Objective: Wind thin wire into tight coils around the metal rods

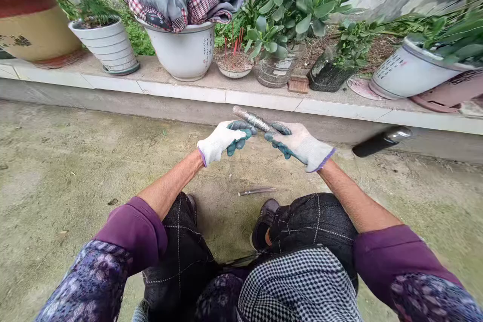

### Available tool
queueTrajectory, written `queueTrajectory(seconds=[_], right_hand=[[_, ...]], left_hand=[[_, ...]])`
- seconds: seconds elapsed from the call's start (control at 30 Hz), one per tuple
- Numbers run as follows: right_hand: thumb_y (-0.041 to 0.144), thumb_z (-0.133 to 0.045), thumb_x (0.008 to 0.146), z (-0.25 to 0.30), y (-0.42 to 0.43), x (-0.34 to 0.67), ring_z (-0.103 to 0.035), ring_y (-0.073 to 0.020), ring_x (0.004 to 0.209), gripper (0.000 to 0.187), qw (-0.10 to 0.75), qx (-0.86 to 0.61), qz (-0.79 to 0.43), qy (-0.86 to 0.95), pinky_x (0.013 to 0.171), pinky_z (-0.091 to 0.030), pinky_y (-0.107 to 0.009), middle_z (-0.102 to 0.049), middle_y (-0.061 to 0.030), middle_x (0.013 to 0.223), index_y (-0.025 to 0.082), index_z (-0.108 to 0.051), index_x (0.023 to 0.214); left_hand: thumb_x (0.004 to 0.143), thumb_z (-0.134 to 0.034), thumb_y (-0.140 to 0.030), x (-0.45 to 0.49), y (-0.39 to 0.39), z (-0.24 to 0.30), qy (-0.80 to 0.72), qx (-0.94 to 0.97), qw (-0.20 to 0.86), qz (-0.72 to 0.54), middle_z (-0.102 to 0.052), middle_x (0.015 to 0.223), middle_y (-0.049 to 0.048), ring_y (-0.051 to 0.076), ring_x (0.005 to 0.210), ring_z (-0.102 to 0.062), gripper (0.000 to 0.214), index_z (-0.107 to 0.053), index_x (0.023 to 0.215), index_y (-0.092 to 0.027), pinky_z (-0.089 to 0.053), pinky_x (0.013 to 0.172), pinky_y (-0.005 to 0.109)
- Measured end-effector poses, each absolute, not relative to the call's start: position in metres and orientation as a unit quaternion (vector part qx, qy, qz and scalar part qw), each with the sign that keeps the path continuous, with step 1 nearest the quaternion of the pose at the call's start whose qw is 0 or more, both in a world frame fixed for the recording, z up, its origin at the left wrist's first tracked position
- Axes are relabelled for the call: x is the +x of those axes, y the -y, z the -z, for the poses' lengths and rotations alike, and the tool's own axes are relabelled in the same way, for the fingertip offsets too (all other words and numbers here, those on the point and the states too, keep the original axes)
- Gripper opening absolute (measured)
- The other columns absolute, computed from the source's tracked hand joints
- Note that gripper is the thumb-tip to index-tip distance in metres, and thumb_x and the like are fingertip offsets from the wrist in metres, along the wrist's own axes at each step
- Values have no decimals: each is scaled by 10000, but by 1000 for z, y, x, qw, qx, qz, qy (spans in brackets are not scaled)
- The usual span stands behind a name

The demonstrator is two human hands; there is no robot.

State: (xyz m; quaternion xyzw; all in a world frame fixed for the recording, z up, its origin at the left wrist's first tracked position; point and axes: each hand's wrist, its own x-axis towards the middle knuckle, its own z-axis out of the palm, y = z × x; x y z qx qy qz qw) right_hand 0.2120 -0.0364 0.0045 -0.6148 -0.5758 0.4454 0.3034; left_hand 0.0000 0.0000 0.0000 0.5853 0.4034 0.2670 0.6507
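Observation:
My right hand (pixel 298 145), in a white glove with blue-green coated fingers, is closed around one end of a short stick wound with silvery wire (pixel 257 121). The stick slants up to the left, its bare brownish end pointing away from me. Just under it is my left hand (pixel 224 140), gloved the same way, with its fingers curled and the thumb pressed in. Whatever lies between those fingers is too small to make out. On the ground between my shoes is a thin tool with a pale, clear-looking handle (pixel 257 191).
A tiled ledge (pixel 181 91) runs across in front, carrying potted plants, a white pot (pixel 177 53) with clothes piled on it, and a bowl of red incense sticks (pixel 234 65). A wooden brush-like block (pixel 298 84) sits there too. A black bottle (pixel 372 145) is by the ledge's foot at right.

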Motion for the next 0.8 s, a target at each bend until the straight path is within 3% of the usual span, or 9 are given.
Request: queueTrajectory(seconds=[0.2, 0.4, 0.63, 0.8], right_hand=[[374, -711, 775, 1, 39, 217, -406, -60, 379, 286, 327, -524, -601, 508, 276, -352, -172, -507, 44, 593, 172, -610, 951], [453, -610, 872, 8, 41, 224, -305, -51, 339, 369, 259, -412, -740, 464, 265, -270, -170, -459, 69, 568, 177, -607, 1117], [435, -614, 864, 11, 43, 225, -331, -54, 338, 401, 226, -412, -756, 456, 271, -273, -167, -468, 67, 566, 167, -615, 1162], [474, -610, 855, 9, 43, 225, -328, -57, 331, 369, 213, -417, -754, 461, 268, -283, -175, -463, 66, 542, 168, -618, 1061]], left_hand=[[853, -583, -212, 0, -1, 5, -411, 594, 641, -258, -478, 516, -63, 39, 356, -339, 93, -633, 895, -145, -264, 330, 173], [808, -612, -196, 0, 0, 5, -426, 601, 629, -246, -463, 486, -77, 32, 342, -326, 92, -616, 886, -148, -246, 338, 172], [756, -598, -176, -1, -1, 2, -458, 649, 567, -219, -507, 503, -48, 46, 359, -381, 164, -680, 877, -100, -295, 333, 169], [679, -673, -193, -4, -4, 0, -360, 668, 620, -201, -681, 769, 25, 58, 493, -510, 319, -701, 981, -95, -417, 412, 164]])
